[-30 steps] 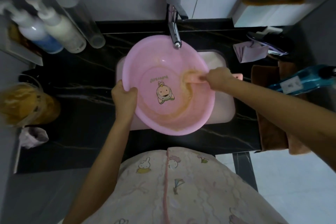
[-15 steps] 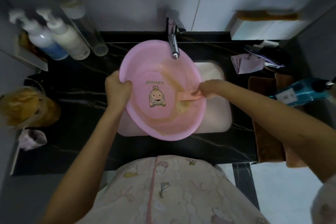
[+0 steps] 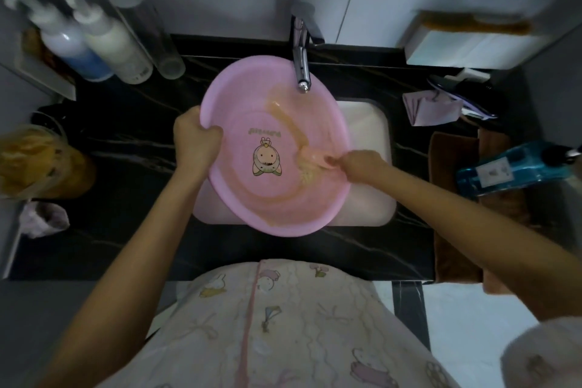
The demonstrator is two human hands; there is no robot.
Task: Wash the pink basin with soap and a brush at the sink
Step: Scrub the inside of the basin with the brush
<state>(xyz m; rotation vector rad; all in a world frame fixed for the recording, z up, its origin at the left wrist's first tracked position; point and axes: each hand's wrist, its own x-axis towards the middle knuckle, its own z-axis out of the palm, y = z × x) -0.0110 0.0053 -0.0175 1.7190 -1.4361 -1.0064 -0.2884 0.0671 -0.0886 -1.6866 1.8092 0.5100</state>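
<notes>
The pink basin (image 3: 252, 98) with a cartoon figure on its bottom sits tilted over the white sink (image 3: 368, 123), under the chrome tap (image 3: 301, 69). My left hand (image 3: 195, 138) grips the basin's left rim, thumb inside. My right hand (image 3: 359, 164) holds a pink brush (image 3: 311, 156) by its handle, bristles pressed on the basin's inner right side. Orange-brown soapy streaks run from below the tap down the right wall and along the lower bottom.
Pump bottles (image 3: 94, 44) stand at the back left of the black counter (image 3: 126, 142). A jar with orange contents (image 3: 34, 161) is at far left. A blue bottle (image 3: 513, 167) lies on a brown towel (image 3: 453, 154) at right; folded pink cloth (image 3: 431, 105) lies behind.
My right hand has drawn the brush from the basin's upper right wall down toward the lower right, leaving a longer soapy streak. My left hand has kept its grip on the rim.
</notes>
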